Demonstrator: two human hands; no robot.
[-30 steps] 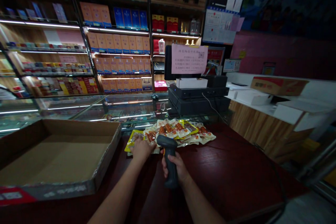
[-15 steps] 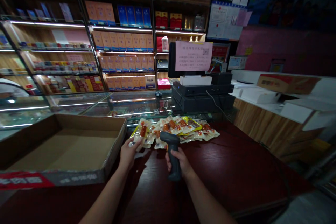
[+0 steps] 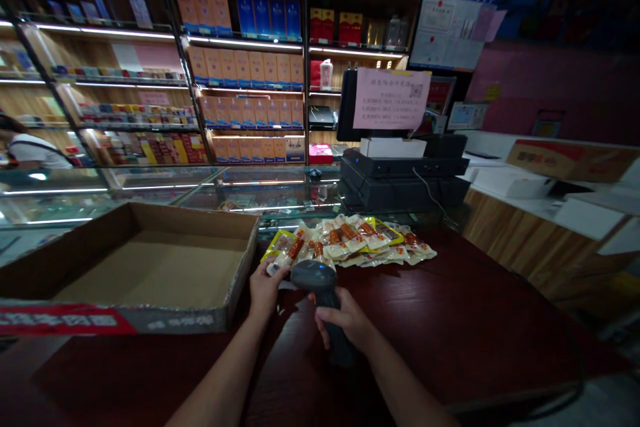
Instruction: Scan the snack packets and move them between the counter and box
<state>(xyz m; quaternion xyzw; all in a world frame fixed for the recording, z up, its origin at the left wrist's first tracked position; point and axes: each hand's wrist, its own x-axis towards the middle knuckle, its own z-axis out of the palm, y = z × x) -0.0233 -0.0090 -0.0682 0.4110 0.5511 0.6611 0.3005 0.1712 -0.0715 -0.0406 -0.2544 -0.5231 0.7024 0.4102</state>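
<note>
In the head view my right hand (image 3: 345, 320) is wrapped round the grip of a dark barcode scanner (image 3: 314, 275), whose head has a small blue light and points toward the packs. My left hand (image 3: 267, 287) pinches the near end of a clear sausage packet (image 3: 295, 251), holding it slightly tilted at the left of the pile. A spread pile of similar sausage packets (image 3: 350, 243), some with yellow labels, lies behind the scanner on the dark red table (image 3: 425, 327). The scanner head sits close to the held packet's lower right.
A shallow cardboard box (image 3: 240, 280) stands left of my arm. Behind the pile are a glass counter (image 3: 270, 190) and a black cash register (image 3: 400, 180) with a pink notice (image 3: 390, 100). Stocked shelves line the back wall; a person (image 3: 40, 147) is at far left.
The scanner has tipped down, its head shifting left toward the held packet, and a blue light now shows on it. My left hand has turned the packet rightward. The whole view has shifted slightly.
</note>
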